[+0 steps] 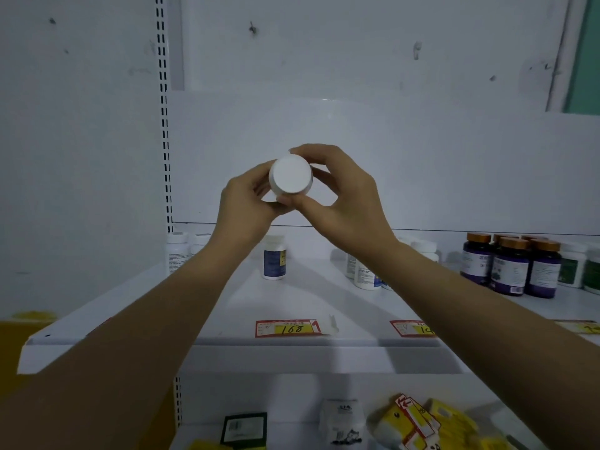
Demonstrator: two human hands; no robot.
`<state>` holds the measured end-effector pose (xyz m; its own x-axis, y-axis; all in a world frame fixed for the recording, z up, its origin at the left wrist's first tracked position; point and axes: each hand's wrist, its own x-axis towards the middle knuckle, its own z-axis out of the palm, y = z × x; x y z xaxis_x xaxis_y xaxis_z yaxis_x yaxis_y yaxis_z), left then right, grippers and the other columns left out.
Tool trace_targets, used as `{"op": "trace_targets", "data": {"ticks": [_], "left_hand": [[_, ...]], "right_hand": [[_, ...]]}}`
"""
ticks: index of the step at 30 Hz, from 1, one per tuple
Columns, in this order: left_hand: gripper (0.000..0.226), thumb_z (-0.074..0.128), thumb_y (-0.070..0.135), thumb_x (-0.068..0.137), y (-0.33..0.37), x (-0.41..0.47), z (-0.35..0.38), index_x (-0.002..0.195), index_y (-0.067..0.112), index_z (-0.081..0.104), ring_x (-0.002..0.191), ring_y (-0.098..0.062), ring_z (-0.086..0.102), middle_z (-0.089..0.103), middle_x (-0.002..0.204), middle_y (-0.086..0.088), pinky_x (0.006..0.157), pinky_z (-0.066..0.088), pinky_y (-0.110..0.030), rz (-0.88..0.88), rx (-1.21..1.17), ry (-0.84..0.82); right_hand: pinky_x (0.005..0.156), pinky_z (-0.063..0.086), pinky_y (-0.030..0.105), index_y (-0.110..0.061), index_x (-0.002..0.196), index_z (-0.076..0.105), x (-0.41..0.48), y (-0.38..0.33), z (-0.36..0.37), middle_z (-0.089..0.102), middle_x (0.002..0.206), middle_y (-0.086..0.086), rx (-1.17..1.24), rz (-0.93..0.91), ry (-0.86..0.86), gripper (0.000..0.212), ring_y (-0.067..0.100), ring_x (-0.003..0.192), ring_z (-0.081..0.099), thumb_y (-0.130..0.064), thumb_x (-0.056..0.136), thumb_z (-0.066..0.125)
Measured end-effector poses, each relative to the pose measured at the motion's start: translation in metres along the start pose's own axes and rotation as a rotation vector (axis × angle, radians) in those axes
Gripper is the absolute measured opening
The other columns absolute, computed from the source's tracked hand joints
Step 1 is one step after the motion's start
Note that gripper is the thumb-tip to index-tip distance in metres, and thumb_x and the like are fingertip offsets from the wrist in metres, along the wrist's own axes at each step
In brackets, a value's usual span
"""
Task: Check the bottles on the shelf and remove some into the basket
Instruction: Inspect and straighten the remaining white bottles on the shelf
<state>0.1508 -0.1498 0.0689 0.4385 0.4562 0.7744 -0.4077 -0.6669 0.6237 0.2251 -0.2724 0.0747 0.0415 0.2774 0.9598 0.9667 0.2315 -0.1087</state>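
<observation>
Both hands hold one white bottle (291,174) up in front of the shelf's back wall, its round flat end turned toward the camera. My left hand (246,206) grips it from the left and below. My right hand (341,196) pinches it from the right, thumb under and fingers over. On the white shelf (308,303) below stand a white bottle with a blue label (274,258), white bottles (365,274) partly hidden by my right forearm, and dark purple bottles with brown caps (513,267). No basket is in view.
More white bottles (181,251) stand at the shelf's left end, green-labelled ones (574,267) at the far right. Price tags (289,328) line the shelf's front edge. The lower shelf holds a dark box (244,428), a white box (341,420) and yellow packets (422,420).
</observation>
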Motion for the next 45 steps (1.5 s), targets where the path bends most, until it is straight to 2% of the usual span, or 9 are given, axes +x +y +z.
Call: {"op": "trace_targets", "data": {"ticks": [4, 8, 11, 16, 20, 26, 32, 37, 45], "left_hand": [[0.056, 0.082, 0.014, 0.067, 0.0, 0.0, -0.006, 0.12, 0.016, 0.063, 0.113, -0.011, 0.059, 0.067, 0.116, 0.003, 0.1, 0.046, -0.034, -0.064, 0.059, -0.08], [0.046, 0.078, 0.036, 0.07, 0.01, -0.003, -0.007, 0.112, 0.02, 0.067, 0.096, -0.006, 0.065, 0.071, 0.101, 0.005, 0.086, 0.048, -0.02, -0.239, 0.049, -0.243], [0.051, 0.07, 0.042, 0.075, 0.011, -0.008, -0.002, 0.114, 0.009, 0.063, 0.095, -0.02, 0.069, 0.073, 0.098, -0.008, 0.095, 0.05, -0.034, -0.479, -0.163, -0.33], [0.046, 0.066, 0.05, 0.077, 0.006, -0.022, 0.004, 0.1, 0.01, 0.064, 0.087, -0.022, 0.071, 0.074, 0.09, -0.012, 0.089, 0.053, -0.034, -0.677, -0.195, -0.5], [0.039, 0.069, 0.048, 0.076, 0.0, -0.02, 0.014, 0.092, 0.014, 0.057, 0.087, -0.018, 0.067, 0.069, 0.089, -0.001, 0.086, 0.053, -0.032, -0.648, 0.158, -0.385], [0.05, 0.062, 0.049, 0.082, -0.008, -0.027, 0.018, 0.122, 0.021, 0.056, 0.083, -0.01, 0.053, 0.061, 0.11, 0.003, 0.062, 0.039, -0.017, -0.354, 0.414, -0.325], [0.057, 0.041, 0.054, 0.093, -0.042, -0.046, -0.003, 0.132, 0.013, 0.045, 0.112, -0.021, 0.052, 0.052, 0.132, -0.007, 0.083, 0.038, -0.028, -0.38, 0.851, -0.446], [0.067, 0.024, 0.054, 0.097, -0.085, -0.06, -0.013, 0.148, 0.013, 0.018, 0.142, -0.026, 0.018, 0.016, 0.156, -0.009, 0.115, 0.02, -0.043, -0.391, 1.091, -0.691], [0.055, 0.017, 0.043, 0.099, -0.104, -0.057, -0.016, 0.151, 0.024, 0.009, 0.145, -0.029, 0.003, 0.002, 0.159, -0.006, 0.115, 0.01, -0.054, -0.306, 1.194, -0.948]], "right_hand": [[0.091, 0.052, 0.025, -0.011, 0.116, 0.061, 0.012, -0.004, -0.005, 0.065, 0.113, -0.003, 0.095, 0.113, -0.037, 0.039, 0.008, 0.106, 0.06, -0.017, 0.08, 0.074], [0.08, 0.057, 0.028, -0.007, 0.102, 0.066, 0.052, -0.002, -0.014, 0.07, 0.1, 0.005, 0.264, 0.587, -0.151, 0.033, 0.019, 0.091, 0.068, -0.032, 0.081, 0.071], [0.055, 0.057, 0.021, -0.01, 0.088, 0.061, 0.064, 0.002, -0.015, 0.067, 0.083, 0.006, 0.272, 0.985, -0.304, 0.027, 0.015, 0.065, 0.067, -0.036, 0.085, 0.068], [0.049, 0.056, 0.023, -0.005, 0.091, 0.06, 0.046, 0.023, -0.014, 0.062, 0.082, 0.01, 0.191, 1.289, -0.482, 0.03, 0.019, 0.061, 0.063, -0.034, 0.087, 0.066], [0.067, 0.058, 0.03, -0.007, 0.109, 0.058, 0.044, 0.032, -0.014, 0.064, 0.098, 0.01, 0.262, 1.215, -0.474, 0.036, 0.02, 0.078, 0.067, -0.031, 0.085, 0.068], [0.083, 0.056, 0.029, 0.001, 0.115, 0.061, 0.048, 0.026, -0.005, 0.067, 0.108, 0.014, 0.052, 0.844, -0.463, 0.047, 0.02, 0.096, 0.066, -0.034, 0.085, 0.069], [0.093, 0.049, 0.033, -0.011, 0.126, 0.055, 0.037, 0.047, 0.017, 0.055, 0.129, 0.008, -0.081, 0.779, -0.288, 0.048, 0.024, 0.115, 0.055, -0.033, 0.086, 0.067], [0.09, 0.044, 0.029, -0.009, 0.131, 0.052, 0.024, 0.066, 0.033, 0.051, 0.134, 0.01, -0.151, 0.802, -0.246, 0.049, 0.025, 0.121, 0.05, -0.03, 0.089, 0.063], [0.092, 0.042, 0.029, -0.008, 0.13, 0.052, 0.0, 0.091, 0.057, 0.051, 0.134, 0.01, -0.175, 0.888, -0.254, 0.048, 0.025, 0.122, 0.049, -0.027, 0.088, 0.064]]}}
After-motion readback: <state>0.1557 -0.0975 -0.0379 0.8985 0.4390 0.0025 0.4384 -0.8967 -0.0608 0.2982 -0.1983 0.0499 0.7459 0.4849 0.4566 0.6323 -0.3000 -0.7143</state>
